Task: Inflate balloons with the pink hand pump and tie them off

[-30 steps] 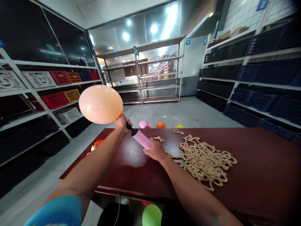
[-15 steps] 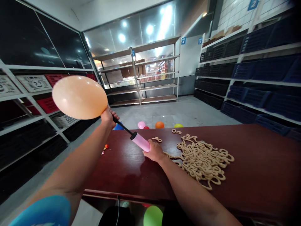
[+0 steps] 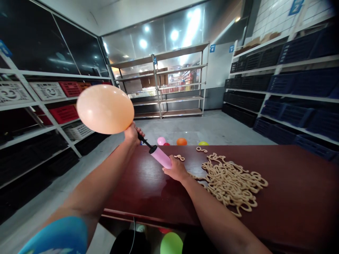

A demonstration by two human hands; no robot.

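A large inflated peach balloon sits at the upper end of a hand balloon pump, which has a pink barrel and a black rod. My left hand is closed around the balloon's neck and the pump's black end; the exact join is hidden by the fingers. Lower and to the right, my right hand wraps round the pink barrel. The pump is held aslant above the dark red table. To the right of my right hand lies a heap of beige, curly loops.
Two loose curly pieces lie near the table's far edge. Pink, orange and yellow balloons show on the floor beyond. A green balloon is below the near edge. Shelves with crates line both sides.
The visible black rod is shorter, and my left hand is nearer the pump's barrel. Balloon and left hand have shifted right in view; the whole scene has also shifted slightly right.
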